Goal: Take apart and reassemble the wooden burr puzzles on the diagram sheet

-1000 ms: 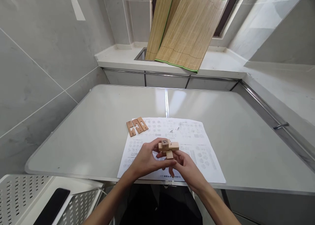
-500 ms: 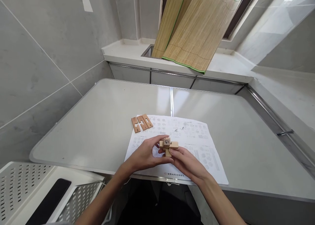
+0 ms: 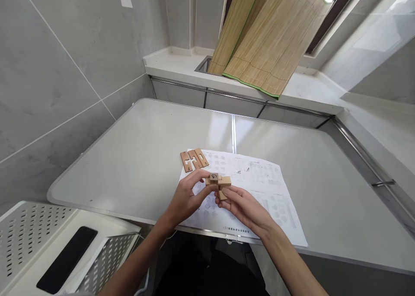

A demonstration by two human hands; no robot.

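Note:
Between my hands, above the printed sheet (image 3: 275, 209), is a wooden interlocking puzzle (image 3: 225, 181) of several pale blocks, one with a dark end marked like a "G" or "6". My left hand (image 3: 191, 192) pinches its left side, with the thumb below the marked block. From the lower right, my right hand (image 3: 243, 207) grips the lower block between thumb and fingers. Parts of the blocks are hidden behind the fingers. Just beyond my left hand, flat wooden puzzle pieces (image 3: 194, 159) with cut-outs and dark marks lie side by side at the sheet's upper left corner.
The pale folding table (image 3: 129, 157) has a metal seam down its middle. At lower left, a black phone (image 3: 66, 260) lies on a white perforated surface (image 3: 29, 227). A counter (image 3: 171, 67) with a bamboo blind (image 3: 269, 41) above it stands beyond the table.
My left thumb has moved from the puzzle's bottom up to just under the marked block. The puzzle has shifted slightly left and up and is turned a little. The whole view has shifted slightly.

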